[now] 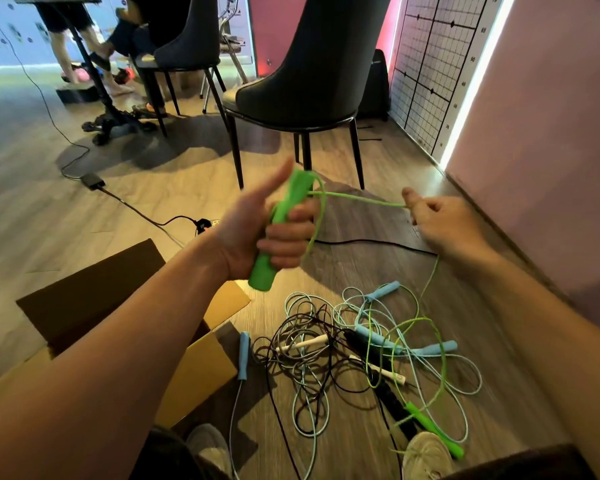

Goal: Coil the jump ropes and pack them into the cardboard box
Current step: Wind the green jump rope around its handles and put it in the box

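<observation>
Gripping the rigid green handle (286,201) in your left hand (253,232), you pinch its light, springy cord (361,199) with your right hand (447,223).

Two chairs (187,39) (305,81), two green handles (278,230) (433,430), one box (201,368)

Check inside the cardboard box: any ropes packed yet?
The cardboard box is open, and the parts that show are bare cardboard with no rope visible. The left forearm crosses over most of the opening, so the bottom is hidden.
</observation>
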### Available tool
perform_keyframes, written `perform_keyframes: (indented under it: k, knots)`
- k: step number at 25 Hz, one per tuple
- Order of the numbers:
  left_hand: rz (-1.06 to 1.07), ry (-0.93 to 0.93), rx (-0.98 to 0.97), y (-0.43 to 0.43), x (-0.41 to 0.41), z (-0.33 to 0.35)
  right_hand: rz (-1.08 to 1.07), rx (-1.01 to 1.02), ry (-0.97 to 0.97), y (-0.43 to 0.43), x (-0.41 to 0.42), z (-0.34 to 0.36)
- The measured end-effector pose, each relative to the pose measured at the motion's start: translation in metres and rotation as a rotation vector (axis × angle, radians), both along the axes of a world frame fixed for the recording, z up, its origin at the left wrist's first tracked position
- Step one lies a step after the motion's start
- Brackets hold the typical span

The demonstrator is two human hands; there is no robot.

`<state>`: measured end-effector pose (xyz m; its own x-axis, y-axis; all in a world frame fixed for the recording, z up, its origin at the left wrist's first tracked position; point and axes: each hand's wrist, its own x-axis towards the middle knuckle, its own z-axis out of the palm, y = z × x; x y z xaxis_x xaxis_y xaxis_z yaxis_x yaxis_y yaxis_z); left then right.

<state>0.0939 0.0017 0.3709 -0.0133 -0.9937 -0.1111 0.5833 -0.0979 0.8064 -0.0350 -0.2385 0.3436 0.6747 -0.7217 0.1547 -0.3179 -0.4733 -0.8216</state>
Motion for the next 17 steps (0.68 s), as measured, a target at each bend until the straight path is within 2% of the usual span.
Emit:
perform_keyframes:
  k: [2, 4, 6, 8, 9, 11, 13, 14, 15, 17]
  knots:
    - [0.085, 0.166, -0.151, -0.001, 0.005, 0.006, 0.193, -0.038, 0.242, 0.009, 0.000, -0.006]
    - [0.296, 0.213, -0.198, -0.001, 0.011, 0.001, 0.447, 0.063, 0.479, 0.024, 0.001, -0.012]
    - [0.624, 0.308, -0.244, -0.002, 0.016, -0.008, 0.610, 0.183, 0.530, 0.037, 0.003, -0.016]
    - [0.901, 0.401, -0.292, -0.004, 0.021, -0.012, 0.665, 0.150, 0.484, 0.044, 0.003, -0.015]
    - [1.013, 0.388, -0.277, -0.006, 0.023, -0.012, 0.677, 0.141, 0.489, 0.046, 0.004, -0.015]
    - [1.180, 0.270, -0.199, -0.009, 0.026, -0.013, 0.700, 0.162, 0.604, 0.048, 0.004, -0.013]
    - [1.277, 0.133, -0.146, -0.007, 0.027, -0.015, 0.725, 0.081, 0.772, 0.051, 0.002, -0.009]
    - [1.305, 0.015, -0.118, -0.004, 0.028, -0.015, 0.737, 0.050, 0.784, 0.052, 0.001, -0.006]
    - [1.313, -0.161, -0.063, -0.001, 0.029, -0.016, 0.750, 0.062, 0.713, 0.052, 0.001, -0.002]
    - [1.201, -0.624, 0.130, 0.002, 0.027, -0.018, 0.740, 0.106, 0.403, 0.050, 0.000, 0.008]
